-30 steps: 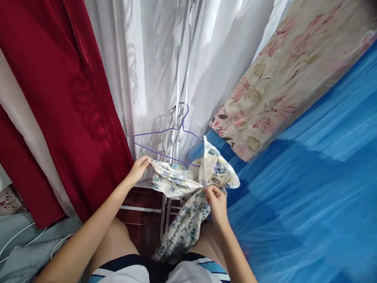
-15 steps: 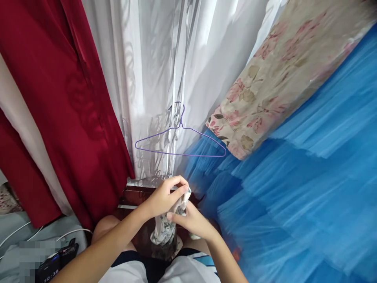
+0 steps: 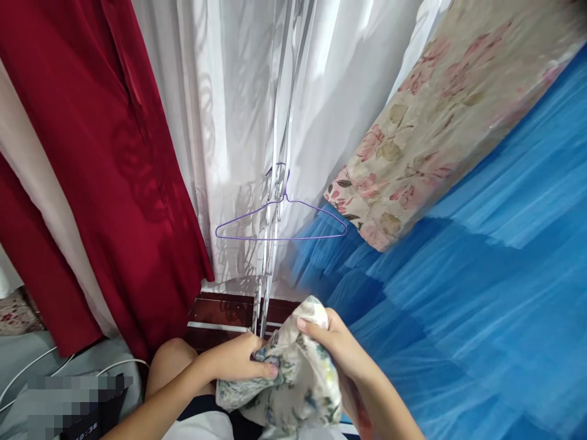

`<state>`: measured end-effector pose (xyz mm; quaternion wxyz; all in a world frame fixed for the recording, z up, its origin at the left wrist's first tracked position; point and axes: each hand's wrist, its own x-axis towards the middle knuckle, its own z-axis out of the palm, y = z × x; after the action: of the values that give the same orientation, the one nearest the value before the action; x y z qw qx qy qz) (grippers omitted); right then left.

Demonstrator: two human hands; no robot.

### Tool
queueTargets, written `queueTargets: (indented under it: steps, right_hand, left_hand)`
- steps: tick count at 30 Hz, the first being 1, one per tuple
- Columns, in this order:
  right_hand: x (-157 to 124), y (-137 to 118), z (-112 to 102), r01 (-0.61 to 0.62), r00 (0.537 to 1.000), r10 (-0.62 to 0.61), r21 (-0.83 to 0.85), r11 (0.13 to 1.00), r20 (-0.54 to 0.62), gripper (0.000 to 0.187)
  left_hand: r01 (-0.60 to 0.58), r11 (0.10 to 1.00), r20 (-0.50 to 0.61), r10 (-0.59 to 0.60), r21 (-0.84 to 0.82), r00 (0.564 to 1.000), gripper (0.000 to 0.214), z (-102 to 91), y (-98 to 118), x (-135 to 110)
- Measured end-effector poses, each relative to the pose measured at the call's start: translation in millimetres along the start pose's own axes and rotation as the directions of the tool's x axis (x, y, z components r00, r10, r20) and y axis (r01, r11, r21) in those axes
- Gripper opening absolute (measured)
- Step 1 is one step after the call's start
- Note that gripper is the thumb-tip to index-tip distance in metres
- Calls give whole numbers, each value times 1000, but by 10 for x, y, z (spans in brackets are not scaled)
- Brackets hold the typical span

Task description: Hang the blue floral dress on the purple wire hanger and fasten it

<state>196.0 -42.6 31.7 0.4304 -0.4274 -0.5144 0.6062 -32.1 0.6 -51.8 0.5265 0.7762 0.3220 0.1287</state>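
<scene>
A crumpled piece of white floral cloth (image 3: 293,385), with blue, green and yellow print, is bunched between my hands above my lap. My left hand (image 3: 238,360) pinches its left side, thumb on top and fingers tucked behind. At the cloth's upper right, my right hand (image 3: 332,339) grips the edge with the thumb over the front. What kind of garment it is, I cannot tell. Beyond my hands a purple wire hanger (image 3: 282,238) hangs bare on a narrow white metal stand (image 3: 280,110).
Red drapes (image 3: 137,183) hang on the left and white curtains (image 3: 238,91) behind the stand. To the right are a floral hanging cloth (image 3: 389,146) and layered blue tulle (image 3: 481,293). At lower left, a dark device with a clock display (image 3: 87,428) lies near white cables (image 3: 121,360).
The cloth has been raised and spread wider between my hands. My right hand moved right and up with its edge, while my left hand shifted down and left. The hanger swayed slightly.
</scene>
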Motion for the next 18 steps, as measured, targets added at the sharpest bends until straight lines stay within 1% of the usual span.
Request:
queueTargets:
  steps: [1,3,4,5,6,8,9,10,11,12,14,16,17,18]
  right_hand:
    - [-3,-48,-75,15,999,-16,-34,999,-39,36]
    - [48,-135,-264,58,991,-77,-173,983,-105,35]
    - [106,-173,-367,82,983,-123,-279,957,-133,35]
    - [186,-208,-467,102,971,-180,-409,907,-158,35]
    - [286,-240,-558,113,952,-249,-552,826,-177,34]
    - [528,-298,-692,103,905,-391,-804,586,-169,32]
    - [658,-324,-730,89,885,-443,-881,464,-144,31]
    - [789,-351,-750,81,871,-478,-926,368,-114,29]
    - [916,-380,-754,79,858,-505,-949,306,-91,28]
    - [1037,-410,-748,83,844,-530,-958,276,-80,28]
    - [1254,-475,-718,87,805,-586,-960,265,-88,36]
    - [1433,-533,-685,84,770,-626,-952,293,-124,42]
    - [1508,-550,-669,89,766,-627,-943,321,-141,41]
    - [1569,-554,-652,98,771,-618,-931,353,-153,38]
  left_hand:
    - [18,996,-57,-13,87,998,43,-16,-95,-17]
    - [13,969,-182,33,247,983,37,-121,-275,-52]
    - [2,947,-231,76,321,970,35,-208,-357,-73]
    - [-1,921,-271,116,389,956,33,-316,-432,-96]
    - [8,895,-304,142,445,942,31,-440,-497,-120]
    - [64,848,-372,162,526,914,27,-726,-589,-168]
    - [99,827,-407,165,554,898,26,-882,-610,-189]
    - [129,805,-440,175,579,881,25,-1045,-611,-207]
    - [150,783,-471,199,604,859,25,-1212,-589,-224]
    - [162,760,-494,230,629,839,26,-1382,-547,-238]
    - [179,720,-537,304,670,787,30,-1722,-406,-260]
    - [191,688,-566,372,700,736,35,-2043,-210,-270]
    - [190,675,-573,405,713,713,36,-2183,-101,-266]
    - [180,658,-564,434,731,702,38,-2302,14,-255]
